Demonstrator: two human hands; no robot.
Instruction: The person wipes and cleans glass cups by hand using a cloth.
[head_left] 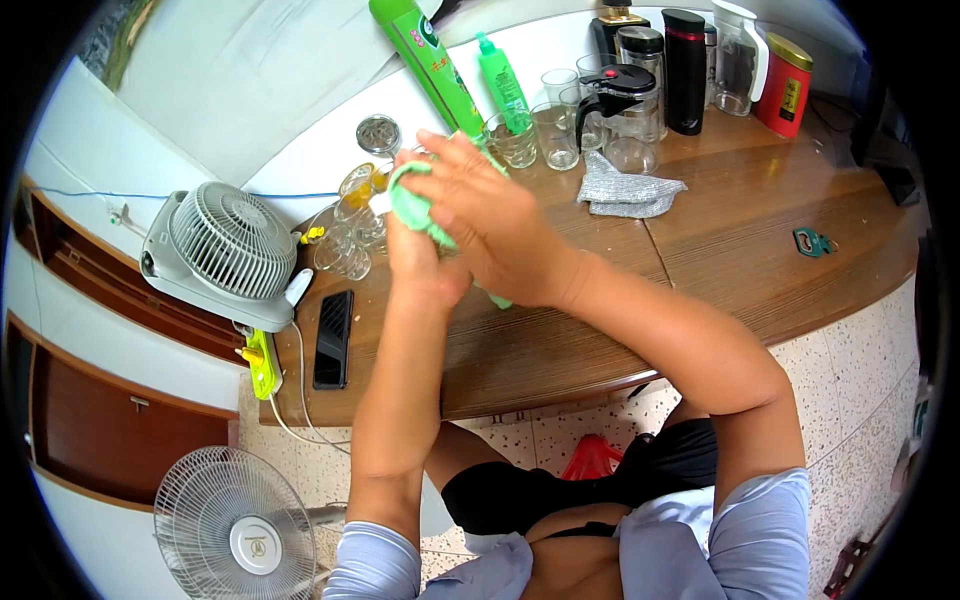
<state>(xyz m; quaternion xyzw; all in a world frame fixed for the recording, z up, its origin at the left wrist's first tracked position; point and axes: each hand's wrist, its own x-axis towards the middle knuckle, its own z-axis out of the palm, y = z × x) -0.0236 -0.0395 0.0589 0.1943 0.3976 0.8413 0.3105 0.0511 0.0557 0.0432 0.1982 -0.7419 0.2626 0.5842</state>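
A light green cloth (412,205) is bunched between my two hands, raised above the table. My right hand (495,220) lies over the cloth from the right, with its fingers bent across it. From below and to the left, my left hand (415,250) closes against the same cloth, its fingers mostly hidden. A small white piece shows at the cloth's left edge; I cannot tell what it belongs to. Just left of my hands stand several clear glasses (345,258). Behind them is a round metal-looking lid or dish (378,134).
A glass pot (632,125), a grey cloth (630,190), a green bottle opener (813,242), a black phone (333,340) and a small fan (235,240) are on the wooden table. At the back are a green pump bottle (503,80), a black flask (684,75) and a red tin (784,88).
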